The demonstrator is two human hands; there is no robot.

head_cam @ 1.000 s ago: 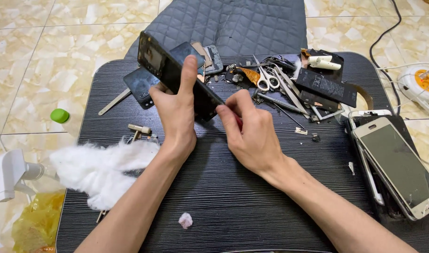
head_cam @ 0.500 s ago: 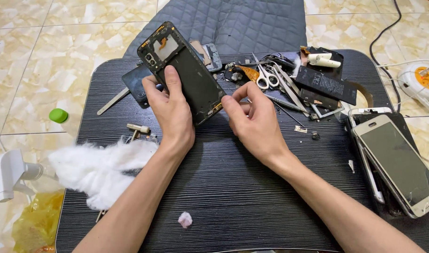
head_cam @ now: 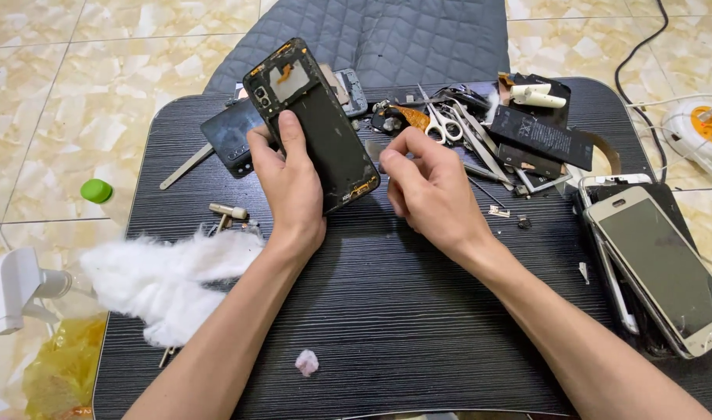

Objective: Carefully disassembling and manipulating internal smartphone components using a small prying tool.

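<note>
1. Underneath, we see a floor (head_cam: 68, 85) of pale marbled tiles with thin dark joints, running round every side of the work.
2. On it stands a low black table (head_cam: 387, 311) with a fine ribbed grain and rounded corners; a grey quilted cushion (head_cam: 387, 39) lies against its far edge.
3. A wad of white cotton wool (head_cam: 165, 276) sprawls over the table's left edge, and a small pinkish scrap (head_cam: 307, 362) lies near the front.
4. At the right, a pale phone (head_cam: 659, 268) lies face up on top of darker ones, with white cables (head_cam: 651, 105) trailing to a round white and orange thing on the floor.
5. The far middle is a heap of parts: scissors (head_cam: 441, 124), tweezers, a flat black battery (head_cam: 542, 138) and loose screws.
6. Our left hand (head_cam: 290, 187) holds the opened black phone frame (head_cam: 313, 124) tilted up off the table, its grip wrapped round the lower end, thumb on the edge and fingers behind.
7. Our right hand (head_cam: 430, 183) sits just beside the frame's lower corner, its grip pressed together, forefinger and thumb pinching a thin flat grey tool (head_cam: 375, 148) that points toward the frame.
8. A green bottle cap (head_cam: 97, 190) lies on the floor at left.
</note>
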